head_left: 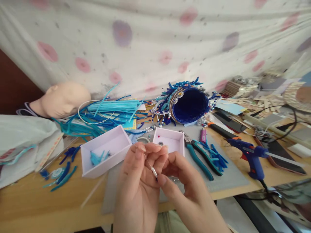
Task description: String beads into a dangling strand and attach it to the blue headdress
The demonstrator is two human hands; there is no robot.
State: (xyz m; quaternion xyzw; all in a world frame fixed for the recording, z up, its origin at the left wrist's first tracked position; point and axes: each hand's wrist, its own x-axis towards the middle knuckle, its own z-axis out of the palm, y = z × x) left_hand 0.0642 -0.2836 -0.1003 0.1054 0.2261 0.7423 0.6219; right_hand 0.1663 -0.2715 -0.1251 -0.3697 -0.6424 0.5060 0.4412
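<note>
My left hand (pixel 138 184) is turned palm up, its thumb and forefinger pinching the upper end of a thin beading thread. Several small white beads (pixel 154 171) sit along this thread, with a dark bead (pixel 156 179) at their lower end. From the right, my right hand (pixel 187 191) meets the lower beads with its thumb tip, its fingers curled behind and partly hidden. Just beyond my fingertips stands a small white box (pixel 179 142) holding a red bead and a silvery piece. A grey mat (pixel 233 176) lies beneath.
A larger white box (pixel 107 149) holds blue scraps. Pliers (pixel 199 161), a lighter (pixel 203 135) and a blue glue gun (pixel 252 155) lie to the right. Behind are a beaded blue headdress (pixel 170 105), turquoise strips (pixel 114 108) and a mannequin head (pixel 65 98).
</note>
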